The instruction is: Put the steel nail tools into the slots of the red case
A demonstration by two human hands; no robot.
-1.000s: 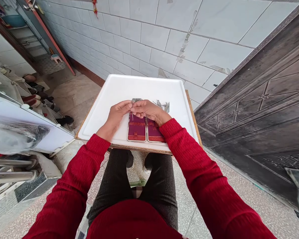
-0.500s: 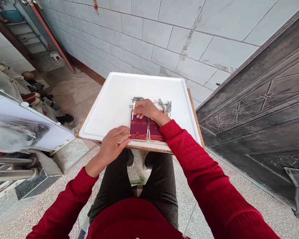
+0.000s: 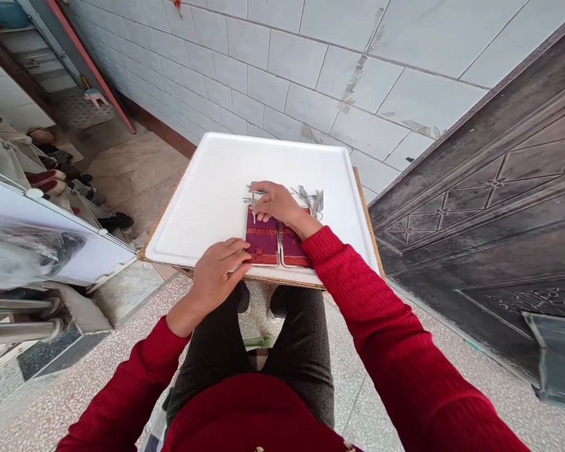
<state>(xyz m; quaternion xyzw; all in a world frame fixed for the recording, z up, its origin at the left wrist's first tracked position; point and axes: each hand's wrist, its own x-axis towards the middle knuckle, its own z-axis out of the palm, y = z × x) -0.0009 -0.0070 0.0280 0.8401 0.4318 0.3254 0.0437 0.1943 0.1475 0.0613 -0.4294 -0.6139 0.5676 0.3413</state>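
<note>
An open manicure case (image 3: 262, 242) with a purple lining, red trim and a row of elastic loops lies near the front edge of the white tabletop. My left hand (image 3: 219, 273) rests at the case's lower left edge, fingers stretched out and touching it. Above the case's upper left, my right hand (image 3: 275, 204) pinches a slim silver manicure tool (image 3: 253, 216), which points down over the purple lining. Silver tools (image 3: 316, 202), some like clippers, lie just beyond the right half. More small metal pieces (image 3: 248, 200) show behind my right hand, partly hidden by it.
The white tabletop (image 3: 188, 207) has a raised rim and stands against a tiled wall (image 3: 263, 81). A dark panelled door (image 3: 475, 188) is close on the right. On the left are a white cabinet (image 3: 98, 245) and shoes (image 3: 49, 182) on a rack.
The slim tool in my right hand has become more upright, its lower end over the lining. My left hand has shifted slightly right along the case's edge. The view has moved a little.
</note>
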